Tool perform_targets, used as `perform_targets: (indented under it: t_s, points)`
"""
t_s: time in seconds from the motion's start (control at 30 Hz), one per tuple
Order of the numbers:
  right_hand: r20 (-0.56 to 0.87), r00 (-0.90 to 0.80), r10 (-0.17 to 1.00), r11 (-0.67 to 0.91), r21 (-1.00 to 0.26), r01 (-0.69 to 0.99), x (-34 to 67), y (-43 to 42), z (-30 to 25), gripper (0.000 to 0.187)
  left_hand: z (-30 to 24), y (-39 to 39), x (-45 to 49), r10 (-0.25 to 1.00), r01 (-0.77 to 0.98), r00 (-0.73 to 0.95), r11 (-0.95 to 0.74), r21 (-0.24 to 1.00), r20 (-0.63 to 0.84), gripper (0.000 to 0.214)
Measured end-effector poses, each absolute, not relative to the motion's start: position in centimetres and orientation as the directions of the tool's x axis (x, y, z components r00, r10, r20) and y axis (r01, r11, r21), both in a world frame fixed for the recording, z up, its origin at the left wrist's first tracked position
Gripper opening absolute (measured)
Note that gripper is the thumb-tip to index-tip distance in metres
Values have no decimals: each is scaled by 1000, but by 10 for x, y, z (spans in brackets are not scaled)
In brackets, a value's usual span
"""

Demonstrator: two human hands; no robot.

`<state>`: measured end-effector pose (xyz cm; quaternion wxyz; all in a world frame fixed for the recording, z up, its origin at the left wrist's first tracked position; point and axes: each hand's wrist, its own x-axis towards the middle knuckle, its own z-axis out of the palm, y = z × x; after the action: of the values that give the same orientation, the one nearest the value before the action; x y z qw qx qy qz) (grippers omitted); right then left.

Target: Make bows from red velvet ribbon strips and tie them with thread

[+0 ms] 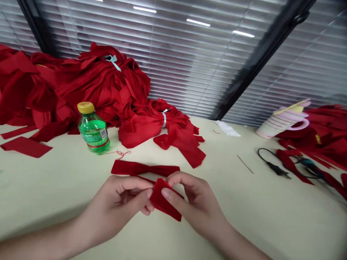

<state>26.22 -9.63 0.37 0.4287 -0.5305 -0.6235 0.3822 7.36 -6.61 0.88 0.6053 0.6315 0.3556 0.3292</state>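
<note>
A folded piece of red fabric (167, 205) is held between my two hands above the table. My left hand (123, 202) pinches its left edge between thumb and fingers. The thumb of my right hand (193, 204) presses on the front face, with the fingers behind it. Just beyond my fingertips lies a red fabric bow strip (145, 168), gathered at its middle. Part of another red strip shows below it, mostly hidden by my hands.
Behind stand a green bottle (94, 133) with red thread wound round it and tied red fabric bundles (108, 83). At right are a striped cup (283, 121), a black plug cable (273, 168), a thin stick (245, 164) and more red fabric (322, 130). Window blinds border the table's back.
</note>
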Motion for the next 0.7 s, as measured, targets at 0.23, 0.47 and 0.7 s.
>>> perform_targets:
  t_s: [0.23, 0.47, 0.7]
  points:
    - [194, -48, 980, 199, -916, 349, 258, -99, 8, 10, 9, -67, 73, 844, 116, 535, -25, 993, -41, 20]
    - [273, -53, 960, 268, -859, 435, 257, -96, 6, 8, 7, -70, 73, 849, 62, 527, -90, 994, 44, 15]
    - [252, -69, 965, 257, -866, 430, 258, -95, 8, 10, 7, -69, 73, 847, 99, 530, -98, 990, 31, 17]
